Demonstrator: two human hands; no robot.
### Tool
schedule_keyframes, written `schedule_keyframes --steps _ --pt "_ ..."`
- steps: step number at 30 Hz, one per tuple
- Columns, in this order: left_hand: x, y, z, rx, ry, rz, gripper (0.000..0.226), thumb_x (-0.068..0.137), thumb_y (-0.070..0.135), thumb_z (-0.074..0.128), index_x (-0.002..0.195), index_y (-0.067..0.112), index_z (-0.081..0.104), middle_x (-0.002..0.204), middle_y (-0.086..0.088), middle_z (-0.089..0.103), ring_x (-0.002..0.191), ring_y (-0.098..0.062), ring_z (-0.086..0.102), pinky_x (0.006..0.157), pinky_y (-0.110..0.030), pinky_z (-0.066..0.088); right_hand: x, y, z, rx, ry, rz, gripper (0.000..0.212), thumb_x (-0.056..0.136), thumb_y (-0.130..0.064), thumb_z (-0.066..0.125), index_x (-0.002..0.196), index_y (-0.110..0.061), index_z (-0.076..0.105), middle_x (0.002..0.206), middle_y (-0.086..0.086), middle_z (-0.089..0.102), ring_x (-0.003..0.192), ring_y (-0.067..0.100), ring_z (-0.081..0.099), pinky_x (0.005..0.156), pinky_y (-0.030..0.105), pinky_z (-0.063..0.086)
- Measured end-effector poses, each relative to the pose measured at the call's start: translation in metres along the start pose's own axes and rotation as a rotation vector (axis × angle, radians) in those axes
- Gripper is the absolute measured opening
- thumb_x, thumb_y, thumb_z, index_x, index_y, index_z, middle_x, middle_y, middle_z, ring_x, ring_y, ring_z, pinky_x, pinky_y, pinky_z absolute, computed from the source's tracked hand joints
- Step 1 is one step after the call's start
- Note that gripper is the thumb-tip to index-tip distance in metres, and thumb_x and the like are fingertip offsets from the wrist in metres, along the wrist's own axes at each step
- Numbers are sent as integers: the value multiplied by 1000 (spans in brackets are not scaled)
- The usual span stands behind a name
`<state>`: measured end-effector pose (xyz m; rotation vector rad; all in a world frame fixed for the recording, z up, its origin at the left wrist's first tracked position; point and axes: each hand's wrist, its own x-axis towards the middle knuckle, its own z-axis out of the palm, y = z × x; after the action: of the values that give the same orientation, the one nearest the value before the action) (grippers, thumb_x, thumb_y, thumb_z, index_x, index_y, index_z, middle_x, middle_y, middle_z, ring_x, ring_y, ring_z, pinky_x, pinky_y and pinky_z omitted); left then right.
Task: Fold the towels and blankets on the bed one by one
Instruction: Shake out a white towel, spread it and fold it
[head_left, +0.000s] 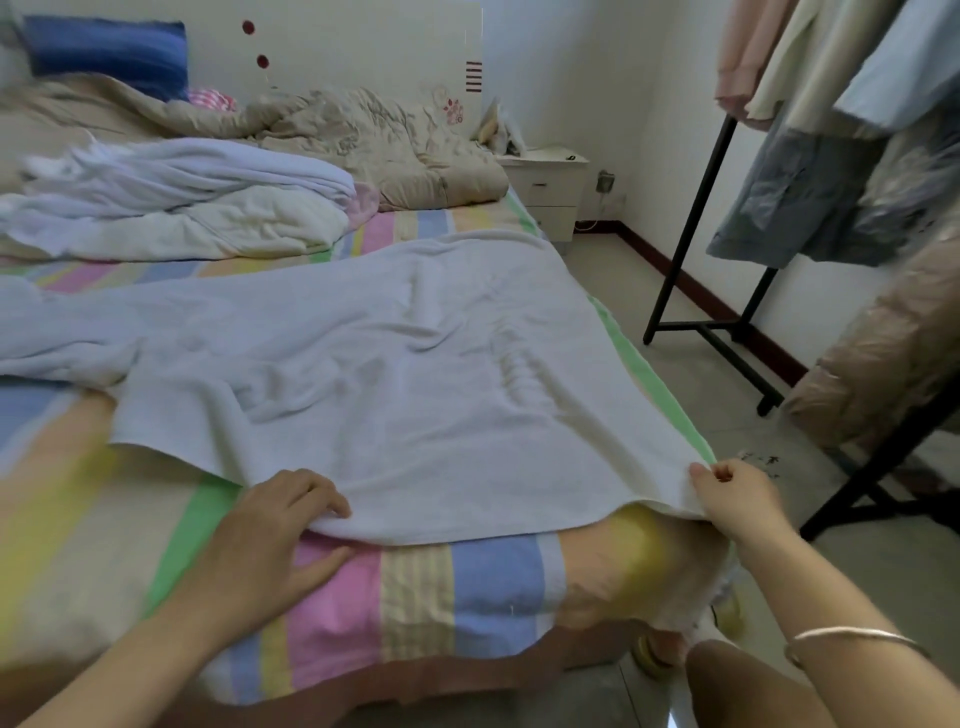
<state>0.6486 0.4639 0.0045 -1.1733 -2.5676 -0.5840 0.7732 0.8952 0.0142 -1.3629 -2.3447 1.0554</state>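
A large white towel lies spread and wrinkled over the striped bed sheet. My left hand pinches the towel's near edge between curled fingers and thumb. At the bed's right edge, my right hand grips the towel's near right corner. More white and cream towels and blankets sit in a loose heap at the far left of the bed.
A crumpled beige quilt and a blue pillow lie at the headboard. A white nightstand stands past the bed. A black clothes rack with hanging garments fills the right side, over a tiled floor.
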Motion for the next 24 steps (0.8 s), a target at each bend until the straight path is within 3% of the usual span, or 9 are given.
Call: schedule_keyframes --steps 5,11,14,18,21,24 --pt "3 9 -5 21 22 -83 18 88 46 41 87 33 54 76 15 53 70 -9 56 58 -29 46 13 21 4 160 53 62 26 93 -36 57 82 -13 57 81 11 58 74 31 52 69 40 43" --pt "-7 45 0 88 -25 -34 20 81 52 49 78 34 44 59 15 49 47 -8 49 43 -23 34 7 48 -3 155 136 31 25 90 -42 60 80 -19 58 84 8 63 77 35 58 73 48 53" --pt "-17 55 7 112 -14 0 22 80 49 51 73 31 42 56 13 44 45 -7 44 42 -20 29 -3 62 -11 139 135 14 27 92 -42 57 83 -17 58 82 7 62 66 32 57 65 44 52" --pt "-29 58 5 123 21 0 16 75 42 53 77 30 42 64 14 45 50 -7 45 42 -23 37 -11 67 -10 53 152 -2 26 93 -41 55 89 -17 60 87 7 65 75 29 58 71 41 51" --pt "-40 53 4 214 109 38 27 68 25 47 94 23 55 89 9 58 65 -12 55 54 -24 43 -22 53 -7 -126 195 -6 22 93 -29 57 110 -16 56 109 10 62 98 33 57 83 42 48" --pt "-47 42 -2 311 226 69 46 65 12 42 107 13 60 108 -3 60 93 -22 56 83 -32 43 -43 19 10 -203 285 -248 42 89 -15 56 130 -17 49 133 10 48 125 30 41 101 47 38"
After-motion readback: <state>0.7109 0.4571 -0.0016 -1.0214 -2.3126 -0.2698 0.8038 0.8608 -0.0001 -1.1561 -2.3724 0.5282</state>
